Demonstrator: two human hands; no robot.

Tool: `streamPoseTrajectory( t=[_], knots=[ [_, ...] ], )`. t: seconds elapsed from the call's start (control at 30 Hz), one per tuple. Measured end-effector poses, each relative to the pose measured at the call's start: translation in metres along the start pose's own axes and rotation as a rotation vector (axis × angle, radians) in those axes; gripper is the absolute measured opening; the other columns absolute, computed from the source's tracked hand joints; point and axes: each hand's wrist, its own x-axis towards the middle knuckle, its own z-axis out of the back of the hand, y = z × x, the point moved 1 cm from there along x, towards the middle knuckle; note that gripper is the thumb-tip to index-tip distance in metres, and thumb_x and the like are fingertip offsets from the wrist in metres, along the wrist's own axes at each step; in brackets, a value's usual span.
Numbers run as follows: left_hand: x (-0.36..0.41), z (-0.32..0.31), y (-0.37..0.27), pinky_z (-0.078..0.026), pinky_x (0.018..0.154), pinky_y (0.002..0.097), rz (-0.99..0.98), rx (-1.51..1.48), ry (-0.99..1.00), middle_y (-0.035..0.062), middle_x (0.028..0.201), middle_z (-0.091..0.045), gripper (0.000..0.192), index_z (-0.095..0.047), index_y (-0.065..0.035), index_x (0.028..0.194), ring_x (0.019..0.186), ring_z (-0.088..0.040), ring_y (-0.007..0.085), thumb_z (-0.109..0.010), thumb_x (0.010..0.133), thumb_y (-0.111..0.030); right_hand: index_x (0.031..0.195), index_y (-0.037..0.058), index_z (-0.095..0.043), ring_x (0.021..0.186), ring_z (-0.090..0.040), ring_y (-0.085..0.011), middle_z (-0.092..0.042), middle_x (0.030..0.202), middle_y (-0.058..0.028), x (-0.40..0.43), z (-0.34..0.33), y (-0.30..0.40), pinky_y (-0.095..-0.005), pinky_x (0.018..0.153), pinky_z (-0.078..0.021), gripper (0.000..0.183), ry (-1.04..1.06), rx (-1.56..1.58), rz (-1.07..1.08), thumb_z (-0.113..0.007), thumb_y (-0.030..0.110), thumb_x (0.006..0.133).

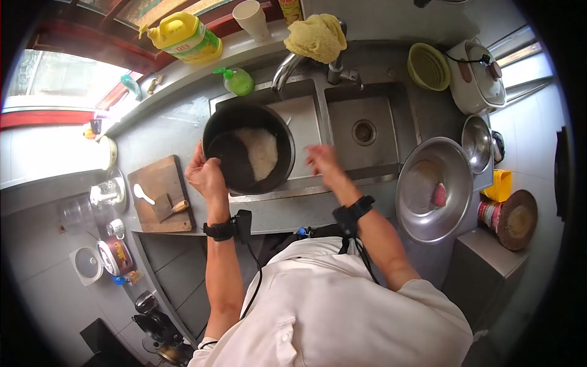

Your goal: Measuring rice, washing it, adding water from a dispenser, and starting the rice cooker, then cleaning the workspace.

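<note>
My left hand (204,176) grips the rim of a dark cooking pot (224,158), its thumb over the edge. White grains that look like rice (263,153) lie to one side of the pot's bottom. The pot is held over the left basin of a stainless steel double sink (324,110). Blurred, with nothing in it, my right hand (323,160) hovers to the right of the pot with its fingers apart, near the divider of the basins. Behind the sink stands a chrome faucet (286,69) with a yellow cloth (316,37) draped over it.
On the left, a wooden cutting board (160,183) holds a cleaver (163,206) and a white spoon (144,194). A large metal bowl (412,220) with a pinkish piece sits right of the sink. Behind are a green soap bottle (238,82), a green colander (429,66) and a rice cooker (474,75).
</note>
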Motion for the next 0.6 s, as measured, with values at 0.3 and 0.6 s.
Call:
streamPoseTrajectory(
  t=[0.3, 0.6],
  knots=[
    [-0.003, -0.050, -0.010, -0.051, 0.076, 0.0241, 0.129, -0.395, 0.082, 0.0072, 0.095, -0.070, 0.028, -0.066, 0.0075, 0.110, 0.081, -0.063, 0.0114, -0.058, 0.083, 0.010, 0.113, -0.0022, -0.061, 0.066, -0.064, -0.0232, -0.067, 0.073, -0.0073, 0.091, 0.112, 0.128, -0.0355, 0.065, -0.0488, 0.044, -0.575, -0.580, 0.663, -0.064, 0.035, 0.089],
    [0.004, -0.071, 0.020, -0.037, 0.061, 0.0180, 0.131, -0.325, -0.011, -0.0093, 0.071, -0.043, 0.039, -0.063, 0.0074, 0.118, 0.064, -0.040, 0.0030, -0.066, 0.079, 0.009, 0.103, 0.0013, -0.066, 0.048, -0.047, -0.0096, -0.063, 0.071, -0.0039, 0.097, 0.129, 0.133, -0.0275, 0.042, -0.0390, 0.025, -0.524, -0.367, 0.452, -0.058, 0.024, 0.095]
  ],
)
